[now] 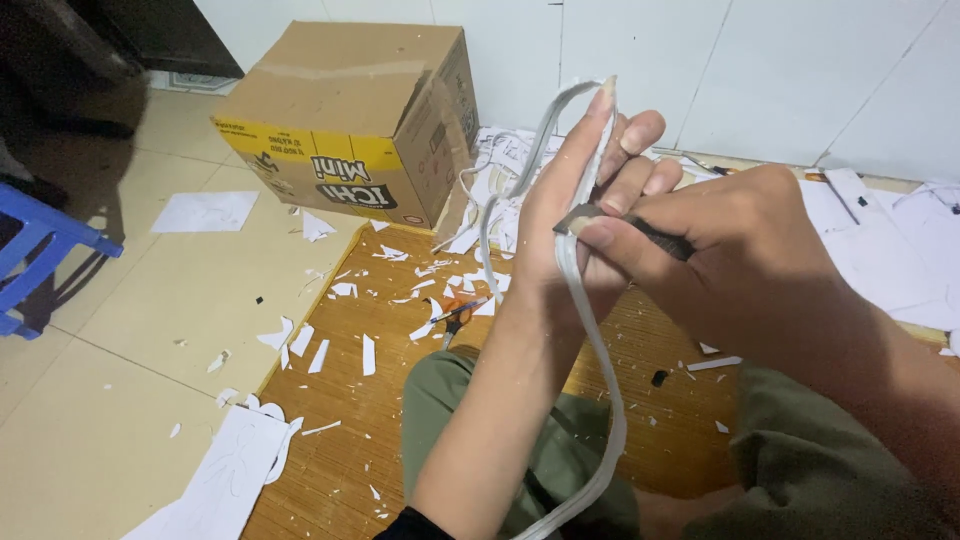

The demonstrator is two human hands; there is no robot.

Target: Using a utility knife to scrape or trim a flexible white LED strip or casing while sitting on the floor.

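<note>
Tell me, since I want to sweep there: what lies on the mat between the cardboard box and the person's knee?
In the head view, white paper scraps and orange-handled scissors lie between the cardboard box and the knee.

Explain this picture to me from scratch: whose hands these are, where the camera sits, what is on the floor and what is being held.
There is no machine here. A person sits on the floor, and a camera worn on the head looks down at their own two hands.

The left hand holds up a long grey strip that loops over the fingers and hangs down past the knee. The right hand presses a small dark tool against that strip.

Below lies a woven mat strewn with white paper scraps. Orange-handled scissors lie among them. A cardboard box stands behind, and a blue stool is at the left edge.
</note>
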